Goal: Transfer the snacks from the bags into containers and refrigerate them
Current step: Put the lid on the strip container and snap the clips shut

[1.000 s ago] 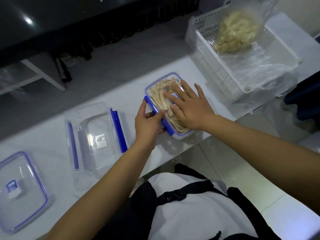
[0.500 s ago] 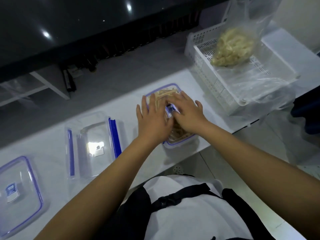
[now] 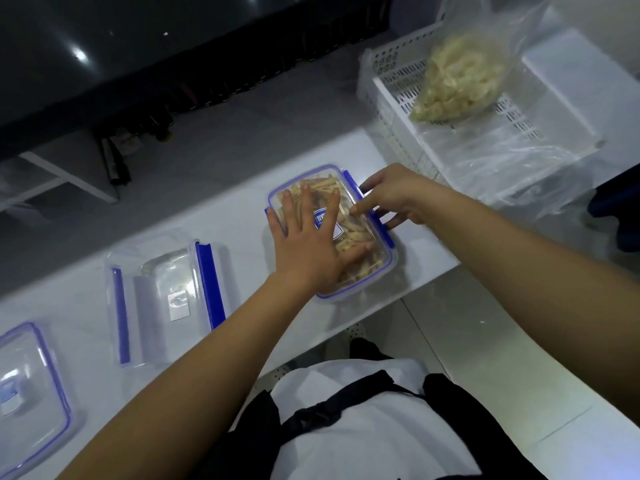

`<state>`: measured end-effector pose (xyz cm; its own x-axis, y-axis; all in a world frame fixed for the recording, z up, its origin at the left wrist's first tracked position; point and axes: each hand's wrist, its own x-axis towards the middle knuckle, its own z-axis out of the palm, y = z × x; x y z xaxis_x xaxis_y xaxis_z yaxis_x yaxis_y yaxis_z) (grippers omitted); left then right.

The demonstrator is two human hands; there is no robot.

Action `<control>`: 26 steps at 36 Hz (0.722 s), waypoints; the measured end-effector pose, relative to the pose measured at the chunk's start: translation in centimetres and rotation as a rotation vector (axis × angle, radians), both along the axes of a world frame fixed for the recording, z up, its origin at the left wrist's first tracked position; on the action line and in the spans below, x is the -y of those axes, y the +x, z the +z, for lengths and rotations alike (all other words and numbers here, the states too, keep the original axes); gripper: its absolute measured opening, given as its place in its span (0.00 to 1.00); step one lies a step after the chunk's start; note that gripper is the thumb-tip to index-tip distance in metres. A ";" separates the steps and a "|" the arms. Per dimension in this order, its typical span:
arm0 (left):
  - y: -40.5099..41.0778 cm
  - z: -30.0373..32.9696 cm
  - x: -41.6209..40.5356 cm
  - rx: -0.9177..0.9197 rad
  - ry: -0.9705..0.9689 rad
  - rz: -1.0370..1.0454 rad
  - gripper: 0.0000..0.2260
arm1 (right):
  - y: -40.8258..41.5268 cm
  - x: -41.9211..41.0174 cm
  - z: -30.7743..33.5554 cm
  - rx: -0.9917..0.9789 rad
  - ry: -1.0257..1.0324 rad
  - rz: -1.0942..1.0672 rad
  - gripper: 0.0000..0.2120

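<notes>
1. The left hand (image 3: 308,251) lies flat on the clear lid of the snack container (image 3: 377,258), fingers straight and spread, pressing down.
2. Under those fingers, pale stick-shaped snacks (image 3: 349,233) fill the rectangular, round-cornered box; a blue seal rims its lid.
3. The right hand (image 3: 398,199) sits at the box's right side, fingers curled on the blue side clasp (image 3: 351,178), thumb on the lid edge.
4. Beyond the right fingers stands a white perforated plastic basket (image 3: 388,95) holding a crinkled clear bag (image 3: 457,77) of pale snacks.
5. Left of the left fingers lie an upturned clear lid (image 3: 166,299) with blue clasps and another lid (image 3: 27,393), on the smooth white counter (image 3: 242,216).
</notes>
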<state>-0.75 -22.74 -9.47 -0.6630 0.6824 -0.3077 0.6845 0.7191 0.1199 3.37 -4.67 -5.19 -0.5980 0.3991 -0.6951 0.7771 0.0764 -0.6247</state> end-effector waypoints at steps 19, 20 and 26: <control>-2.0 1.5 2.2 0.228 0.227 -0.061 0.46 | 3.4 4.6 0.3 -0.211 0.470 0.037 0.25; -2.5 1.9 3.5 0.245 0.308 -0.049 0.45 | 4.3 5.3 0.3 -0.280 0.546 0.073 0.25; -3.3 3.6 12.9 0.200 0.352 0.089 0.47 | 9.3 9.9 -1.9 -0.380 0.813 0.428 0.36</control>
